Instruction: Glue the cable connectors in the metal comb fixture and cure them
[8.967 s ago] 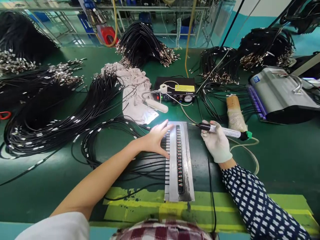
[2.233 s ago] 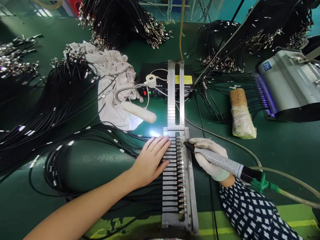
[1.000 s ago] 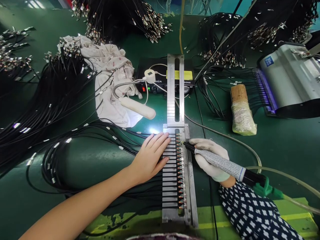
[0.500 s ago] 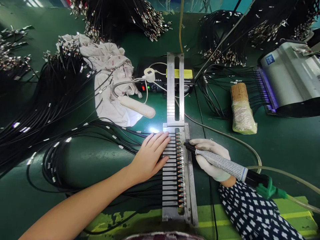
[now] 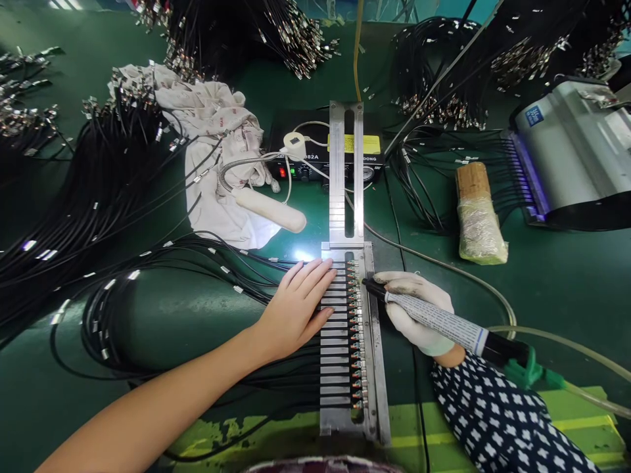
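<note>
Silver slotted metal cover plate [image 5: 337, 171], earlier closed over the grey metal comb-like fixture [image 5: 334, 401], now swung open beyond it. Bare left hand [image 5: 296, 309], formerly spread, lies flatter; black-tipped white dispensing pen [image 5: 434, 318] has come in to the connector row [image 5: 355, 328].

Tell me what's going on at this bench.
The bare left hand lies flat across a long silver metal fixture, over thin black cables seated in its slots. The white-gloved right hand holds a black-and-white pen-shaped tool with a green hose fitting, its tip beside the row of cable ends. Contact there is unclear.
</note>
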Tool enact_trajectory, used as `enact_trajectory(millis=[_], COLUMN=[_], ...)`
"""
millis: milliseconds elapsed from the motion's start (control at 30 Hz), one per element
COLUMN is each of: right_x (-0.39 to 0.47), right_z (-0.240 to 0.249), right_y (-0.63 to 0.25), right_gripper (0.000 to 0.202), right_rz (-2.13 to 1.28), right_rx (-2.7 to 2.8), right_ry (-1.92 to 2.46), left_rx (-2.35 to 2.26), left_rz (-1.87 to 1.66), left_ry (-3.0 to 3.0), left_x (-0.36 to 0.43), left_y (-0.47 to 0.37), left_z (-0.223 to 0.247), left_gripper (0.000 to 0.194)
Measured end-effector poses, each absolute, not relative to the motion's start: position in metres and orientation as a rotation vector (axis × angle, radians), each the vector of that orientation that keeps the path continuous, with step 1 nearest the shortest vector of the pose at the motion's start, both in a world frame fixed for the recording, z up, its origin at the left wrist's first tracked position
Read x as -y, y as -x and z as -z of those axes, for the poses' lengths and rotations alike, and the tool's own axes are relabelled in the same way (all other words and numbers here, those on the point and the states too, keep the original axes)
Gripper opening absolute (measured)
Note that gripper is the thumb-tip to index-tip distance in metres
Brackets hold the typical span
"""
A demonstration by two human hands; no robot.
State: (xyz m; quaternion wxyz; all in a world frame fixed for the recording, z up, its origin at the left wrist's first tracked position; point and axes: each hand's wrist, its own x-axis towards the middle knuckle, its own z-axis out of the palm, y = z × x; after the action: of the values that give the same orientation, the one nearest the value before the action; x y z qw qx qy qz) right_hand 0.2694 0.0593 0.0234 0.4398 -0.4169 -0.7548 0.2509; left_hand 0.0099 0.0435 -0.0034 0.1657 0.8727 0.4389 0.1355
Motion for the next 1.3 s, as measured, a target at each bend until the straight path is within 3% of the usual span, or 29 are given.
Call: enact_trajectory(millis=[1300], right_x=[-0.049], right_z=[-0.023], right_y=[-0.272], right_gripper=[0.014], right_rz=[-0.593], right_rx=[1.929], right_ry=[1.034], left_rx=[-1.237], left_rz=[-0.396], left_ry=[-2.467], left_x=[-0.044], left_y=[-0.01], left_z=[0.004], left_gripper=[0.059])
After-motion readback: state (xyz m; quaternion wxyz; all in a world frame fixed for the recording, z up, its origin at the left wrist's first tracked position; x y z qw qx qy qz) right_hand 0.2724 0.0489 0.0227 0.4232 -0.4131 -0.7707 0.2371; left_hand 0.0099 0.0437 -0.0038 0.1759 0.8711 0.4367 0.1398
